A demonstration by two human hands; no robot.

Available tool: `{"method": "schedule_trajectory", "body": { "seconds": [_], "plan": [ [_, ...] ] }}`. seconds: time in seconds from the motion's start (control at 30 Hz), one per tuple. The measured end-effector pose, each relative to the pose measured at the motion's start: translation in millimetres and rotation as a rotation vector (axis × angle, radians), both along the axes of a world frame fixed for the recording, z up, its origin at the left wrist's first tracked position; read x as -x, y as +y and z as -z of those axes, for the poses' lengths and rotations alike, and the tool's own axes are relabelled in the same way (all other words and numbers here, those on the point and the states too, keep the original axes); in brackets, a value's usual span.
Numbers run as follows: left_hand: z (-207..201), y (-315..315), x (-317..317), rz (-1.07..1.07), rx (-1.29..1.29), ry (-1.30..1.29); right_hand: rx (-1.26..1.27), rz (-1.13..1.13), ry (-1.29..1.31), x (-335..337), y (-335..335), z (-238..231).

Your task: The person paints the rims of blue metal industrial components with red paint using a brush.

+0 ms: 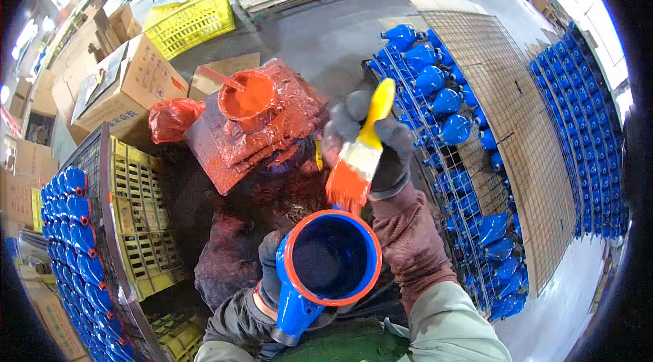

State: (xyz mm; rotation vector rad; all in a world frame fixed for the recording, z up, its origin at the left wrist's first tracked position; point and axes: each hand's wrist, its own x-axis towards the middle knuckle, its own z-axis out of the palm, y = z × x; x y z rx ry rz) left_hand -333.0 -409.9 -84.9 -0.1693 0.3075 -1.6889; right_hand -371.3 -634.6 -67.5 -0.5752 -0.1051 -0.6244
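My left hand (270, 268), in a dark glove, grips a blue metal housing (297, 299) with a threaded spout pointing toward me. Its wide round opening faces up, and red paint rings the rim. Just beyond it, my gloved right hand (393, 151) is closed around a paintbrush (367, 141) with a yellow handle and white ferrule. Red paint coats the bristles, which hang close to the rim's far side; whether they touch it I cannot tell. Ahead stands an open pot of red paint (249, 98) with a stick in it, on a paint-crusted stand (224, 151).
At right, a wire cage (435, 158) holds several blue housings beside a mesh-covered cardboard sheet (503, 110). More housings (75, 226) line a rack at left, next to a yellow crate (139, 219). A red plastic bag (175, 119) and a cardboard box (126, 86) lie beyond.
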Motion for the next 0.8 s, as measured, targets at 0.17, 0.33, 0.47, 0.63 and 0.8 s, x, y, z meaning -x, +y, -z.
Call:
{"method": "schedule_trajectory", "body": {
  "seconds": [0.17, 0.33, 0.47, 0.63, 0.8],
  "plan": [
    [5, -11, -7, -0.175, -0.170, -0.216, 0.424, 0.331, 0.011, 15, -9, -22],
    [1, -12, -14, -0.266, -0.130, -0.568, 0.864, 0.510, 0.161, 37, -16, -29],
    [-10, -28, -36, -0.273, 0.147, -0.285, 0.501, 0.622, 0.180, 38, -29, -14],
    [-44, -49, -101, -0.668, -0.126, -0.700, 0.334, 0.824, 0.447, 19, -34, 0],
    [-41, -25, -134, -0.867, -0.188, -0.648, 0.392, 0.658, 0.594, -23, -19, 17]
  ]
}}
